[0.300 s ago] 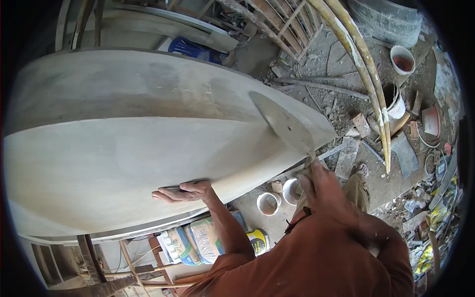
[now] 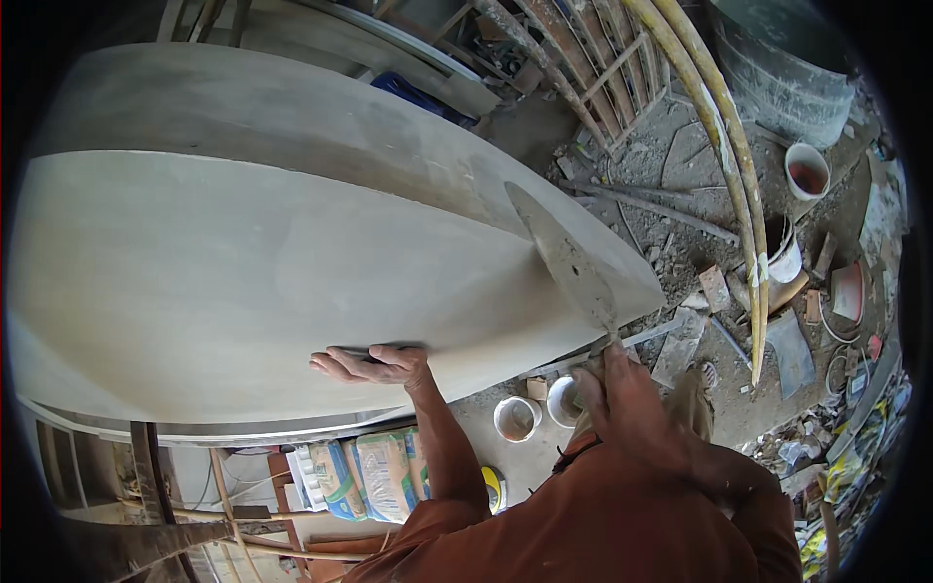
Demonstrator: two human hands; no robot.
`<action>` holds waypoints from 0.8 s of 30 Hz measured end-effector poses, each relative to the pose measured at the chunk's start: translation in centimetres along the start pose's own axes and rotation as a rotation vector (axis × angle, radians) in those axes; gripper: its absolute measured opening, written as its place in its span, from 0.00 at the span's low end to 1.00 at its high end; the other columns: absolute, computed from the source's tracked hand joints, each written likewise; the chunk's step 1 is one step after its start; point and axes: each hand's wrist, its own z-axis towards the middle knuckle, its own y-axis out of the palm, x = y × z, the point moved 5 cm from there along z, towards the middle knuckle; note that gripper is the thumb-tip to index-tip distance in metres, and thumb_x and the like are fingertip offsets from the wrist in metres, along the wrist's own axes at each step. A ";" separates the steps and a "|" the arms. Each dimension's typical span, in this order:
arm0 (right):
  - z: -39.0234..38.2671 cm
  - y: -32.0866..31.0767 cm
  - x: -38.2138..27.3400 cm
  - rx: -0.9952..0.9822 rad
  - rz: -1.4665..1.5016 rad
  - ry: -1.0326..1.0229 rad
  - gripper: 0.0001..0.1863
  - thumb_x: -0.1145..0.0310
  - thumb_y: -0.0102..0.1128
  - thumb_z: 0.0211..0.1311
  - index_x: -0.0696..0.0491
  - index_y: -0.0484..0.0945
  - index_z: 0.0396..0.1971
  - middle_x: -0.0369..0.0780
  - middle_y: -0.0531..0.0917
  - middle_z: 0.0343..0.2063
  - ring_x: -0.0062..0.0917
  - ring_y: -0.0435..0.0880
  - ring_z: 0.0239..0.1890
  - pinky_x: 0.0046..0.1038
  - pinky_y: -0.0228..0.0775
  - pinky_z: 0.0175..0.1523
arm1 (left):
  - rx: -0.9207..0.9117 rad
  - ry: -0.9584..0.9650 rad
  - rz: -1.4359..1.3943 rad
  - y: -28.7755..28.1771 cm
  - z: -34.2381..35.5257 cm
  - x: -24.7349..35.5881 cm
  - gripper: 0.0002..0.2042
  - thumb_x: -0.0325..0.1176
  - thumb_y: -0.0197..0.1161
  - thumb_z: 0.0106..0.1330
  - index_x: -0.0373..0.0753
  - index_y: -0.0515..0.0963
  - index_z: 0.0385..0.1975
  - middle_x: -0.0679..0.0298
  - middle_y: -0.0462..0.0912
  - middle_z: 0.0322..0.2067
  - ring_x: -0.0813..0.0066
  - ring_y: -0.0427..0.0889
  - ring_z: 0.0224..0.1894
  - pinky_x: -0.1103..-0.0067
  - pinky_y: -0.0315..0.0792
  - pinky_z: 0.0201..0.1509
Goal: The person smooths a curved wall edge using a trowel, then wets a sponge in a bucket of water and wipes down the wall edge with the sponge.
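Note:
A large pale curved shell, smooth and plaster-like, fills the middle and left, with a ridge along its upper part. My left hand lies at its lower part, fingers stretched out and a little bent; I cannot tell whether the dark patch by them is shadow or dust. My right hand, lower right, grips the handle of a long, pointed, putty-smeared trowel, its blade tilted up over the shell's tapered right end.
Two long yellowed curved poles arch at right. White buckets and small tubs stand on the rubble-strewn floor. A wooden rack is at the back, stacked bags below the shell, a grey drum top right.
The view has shifted, so the shell's upper edge sits higher and the floor items lower. My right hand and trowel appear slightly lower; my left hand remains at the shell.

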 end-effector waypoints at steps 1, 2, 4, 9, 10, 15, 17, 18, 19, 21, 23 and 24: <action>0.6 0.0 -1.1 -0.004 0.033 -0.013 0.18 0.67 0.60 0.69 0.68 0.67 0.43 0.59 0.80 0.25 0.59 0.81 0.28 0.53 0.72 0.32 | -0.013 0.005 0.003 -0.1 0.0 0.0 0.30 0.45 0.40 0.78 0.28 0.58 0.71 0.42 0.51 0.74 0.41 0.44 0.78 0.46 0.43 0.77; 1.2 0.1 -2.0 -0.002 0.064 -0.025 0.18 0.65 0.60 0.70 0.67 0.67 0.41 0.59 0.80 0.25 0.59 0.82 0.28 0.53 0.72 0.32 | -0.003 0.002 -0.007 0.0 0.0 -0.1 0.30 0.45 0.40 0.78 0.28 0.58 0.71 0.42 0.51 0.74 0.41 0.44 0.78 0.46 0.43 0.77; 2.3 0.1 -3.4 0.028 0.041 -0.073 0.19 0.63 0.58 0.71 0.67 0.66 0.40 0.59 0.80 0.25 0.59 0.82 0.28 0.52 0.73 0.32 | -0.009 0.013 -0.015 0.2 -0.1 -0.1 0.29 0.42 0.40 0.77 0.34 0.56 0.74 0.42 0.51 0.74 0.40 0.44 0.78 0.43 0.42 0.77; 3.9 -2.5 -4.7 0.021 0.076 -0.137 0.18 0.66 0.58 0.71 0.68 0.66 0.41 0.57 0.81 0.24 0.58 0.82 0.26 0.51 0.73 0.32 | -0.003 0.027 0.003 0.0 -0.2 -0.3 0.28 0.42 0.40 0.77 0.34 0.57 0.74 0.42 0.51 0.74 0.40 0.44 0.78 0.44 0.42 0.77; 3.7 -3.1 -4.4 0.064 0.114 -0.166 0.18 0.68 0.59 0.70 0.69 0.65 0.42 0.57 0.81 0.24 0.58 0.82 0.26 0.50 0.73 0.32 | -0.003 0.032 0.000 -0.1 -0.2 -0.2 0.28 0.42 0.40 0.77 0.34 0.57 0.74 0.42 0.51 0.74 0.40 0.44 0.78 0.44 0.42 0.77; 1.2 -2.7 -0.3 0.026 0.144 -0.045 0.17 0.70 0.59 0.70 0.69 0.65 0.43 0.57 0.81 0.25 0.59 0.82 0.28 0.50 0.73 0.32 | -0.019 0.011 0.023 -0.2 0.1 -0.2 0.29 0.42 0.40 0.78 0.34 0.56 0.74 0.42 0.50 0.74 0.40 0.44 0.78 0.45 0.43 0.77; 0.8 -2.4 0.1 0.015 0.162 -0.029 0.18 0.69 0.59 0.70 0.69 0.65 0.43 0.56 0.81 0.25 0.58 0.82 0.28 0.51 0.73 0.32 | -0.013 0.018 0.018 0.1 0.1 -0.1 0.29 0.42 0.40 0.78 0.34 0.56 0.74 0.42 0.50 0.74 0.40 0.44 0.78 0.45 0.43 0.77; 0.6 -2.4 -0.1 -0.007 0.121 -0.010 0.17 0.69 0.59 0.70 0.69 0.66 0.43 0.56 0.81 0.25 0.58 0.82 0.28 0.51 0.74 0.32 | -0.010 0.020 0.010 0.2 0.0 -0.2 0.29 0.43 0.39 0.78 0.34 0.56 0.74 0.41 0.50 0.75 0.40 0.44 0.78 0.45 0.44 0.77; 0.5 -2.4 -0.2 -0.030 0.079 0.007 0.17 0.68 0.59 0.70 0.68 0.66 0.42 0.56 0.81 0.25 0.57 0.82 0.28 0.51 0.74 0.33 | -0.006 0.028 0.017 0.2 -0.1 -0.2 0.29 0.43 0.39 0.78 0.34 0.56 0.74 0.41 0.50 0.75 0.40 0.44 0.78 0.45 0.44 0.77; 0.8 -2.1 -1.3 -0.062 0.060 0.017 0.18 0.67 0.59 0.70 0.69 0.67 0.42 0.56 0.81 0.26 0.56 0.83 0.28 0.50 0.75 0.33 | -0.021 0.025 0.039 0.0 -0.1 -0.2 0.29 0.43 0.40 0.78 0.34 0.56 0.74 0.41 0.50 0.75 0.39 0.45 0.78 0.45 0.44 0.76; 1.0 -1.1 -2.1 -0.065 0.021 -0.054 0.21 0.63 0.58 0.71 0.70 0.68 0.42 0.58 0.81 0.29 0.55 0.84 0.27 0.50 0.77 0.33 | -0.015 0.019 0.043 -0.1 0.0 -0.2 0.29 0.43 0.40 0.78 0.34 0.56 0.74 0.41 0.50 0.75 0.40 0.45 0.78 0.45 0.44 0.76; 1.1 -1.1 -2.5 -0.062 0.024 -0.061 0.21 0.63 0.58 0.71 0.70 0.68 0.42 0.58 0.81 0.29 0.55 0.84 0.27 0.50 0.77 0.33 | -0.017 0.004 0.037 0.0 -0.1 -0.1 0.29 0.42 0.40 0.78 0.34 0.56 0.74 0.41 0.50 0.75 0.40 0.45 0.78 0.45 0.44 0.76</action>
